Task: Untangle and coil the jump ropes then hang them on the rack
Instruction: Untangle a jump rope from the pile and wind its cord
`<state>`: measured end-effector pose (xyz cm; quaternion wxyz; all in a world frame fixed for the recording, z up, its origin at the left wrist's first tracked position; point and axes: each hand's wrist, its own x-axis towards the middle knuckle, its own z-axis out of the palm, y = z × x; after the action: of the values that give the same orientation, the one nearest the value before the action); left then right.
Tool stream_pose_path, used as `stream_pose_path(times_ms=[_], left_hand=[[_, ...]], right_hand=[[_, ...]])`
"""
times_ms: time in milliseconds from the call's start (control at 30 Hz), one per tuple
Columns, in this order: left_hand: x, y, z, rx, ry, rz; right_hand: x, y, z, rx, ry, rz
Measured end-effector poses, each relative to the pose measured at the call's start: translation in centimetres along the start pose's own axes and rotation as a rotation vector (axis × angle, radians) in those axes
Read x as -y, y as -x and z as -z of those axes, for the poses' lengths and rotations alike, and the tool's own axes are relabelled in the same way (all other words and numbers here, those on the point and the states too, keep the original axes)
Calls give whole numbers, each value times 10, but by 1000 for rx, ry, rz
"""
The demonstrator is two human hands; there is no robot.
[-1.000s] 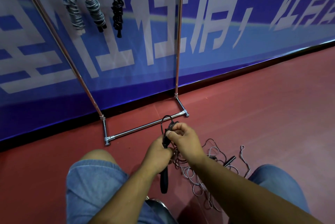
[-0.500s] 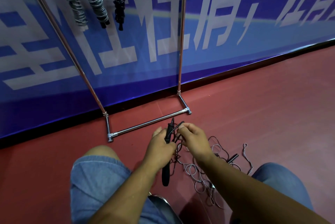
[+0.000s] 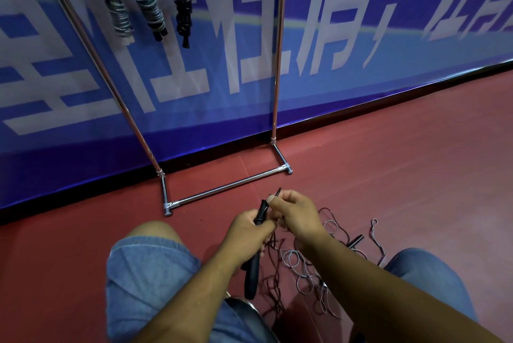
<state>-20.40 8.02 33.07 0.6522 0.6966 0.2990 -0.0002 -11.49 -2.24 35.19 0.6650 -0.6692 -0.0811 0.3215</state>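
My left hand [image 3: 245, 228] grips the black handles [image 3: 252, 276] of a dark jump rope, which stick out above and below my fist. My right hand [image 3: 295, 212] pinches that rope's cord right at the handle top. The dark cord [image 3: 273, 284] hangs down in a loose tangle between my knees. A grey rope tangle [image 3: 308, 273] with a black handle [image 3: 355, 241] lies on the red floor under my right forearm. On the metal rack [image 3: 227, 185] hang three coiled ropes: two grey ones [image 3: 119, 9] [image 3: 150, 9] and a black one [image 3: 183, 13].
The rack stands against a blue banner wall [image 3: 361, 37], its base bar on the floor just ahead of my hands. My knees in denim shorts [image 3: 144, 273] sit on either side. A metal stool edge [image 3: 244, 309] shows below. Red floor [image 3: 416, 162] extends to the right.
The rope loop that stood above my hands has been drawn down. My right hand has shifted onto the handle top, and the view has tilted slightly.
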Motion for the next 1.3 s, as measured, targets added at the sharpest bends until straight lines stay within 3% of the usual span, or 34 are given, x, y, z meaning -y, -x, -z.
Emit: stream_pose_path(times_ms=[133,267,500,700,800,933,1133,1300], left_hand=[[-1,1,2,38,30,-31],[-1,0,5,54,-25,-21],[0,-7,10,81,-208,-38],[6,-11,8,85,-348,-96],[4,-13,7,17,-388,-109],[3,-15,6,-39,-389,-88],[4,-7,8,4,-311,-89],[5,-3,9,63,-327,-112]], right_hand=[[4,-2,-5,-61,-125,-16],[4,-5,-1,-70,-80,22],[-3,-9,12,-229,436,168],[3,-4,15,151,679,306],[3,-6,16,158,908,317],[8,-9,11,174,838,265],[7,-13,15,314,644,249],[1,-14,17,309,549,226]])
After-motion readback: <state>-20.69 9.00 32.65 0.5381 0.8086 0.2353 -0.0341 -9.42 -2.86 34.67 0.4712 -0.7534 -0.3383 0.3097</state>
